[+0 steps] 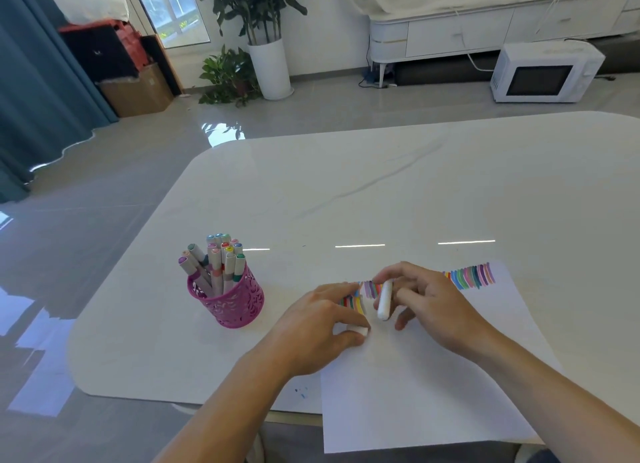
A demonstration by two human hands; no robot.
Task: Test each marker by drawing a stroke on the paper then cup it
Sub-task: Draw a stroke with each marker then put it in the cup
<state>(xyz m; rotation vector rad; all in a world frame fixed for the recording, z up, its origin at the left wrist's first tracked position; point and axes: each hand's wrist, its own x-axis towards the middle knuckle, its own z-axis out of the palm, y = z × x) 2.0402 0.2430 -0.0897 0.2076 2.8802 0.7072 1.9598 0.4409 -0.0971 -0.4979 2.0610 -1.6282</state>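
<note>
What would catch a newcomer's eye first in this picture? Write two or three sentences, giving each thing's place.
The row of bright strokes along the paper's far edge stands out first. At its middle, the right hand holds a white marker by the strokes, while the left hand pinches what looks like its cap. To the left stands a pink cup full of markers.

We see a pink cup (230, 303) with a cut-out pattern of leaf shapes. The markers (216, 265) in it are pale grey with many-coloured ends. The white paper (415, 393) carries a row of strokes (474, 277) in red, yellow, green, blue, purple. The marker (385, 301) we hold and its cap (360, 331) are white; the table (346, 185) is white with grey veins.
</note>
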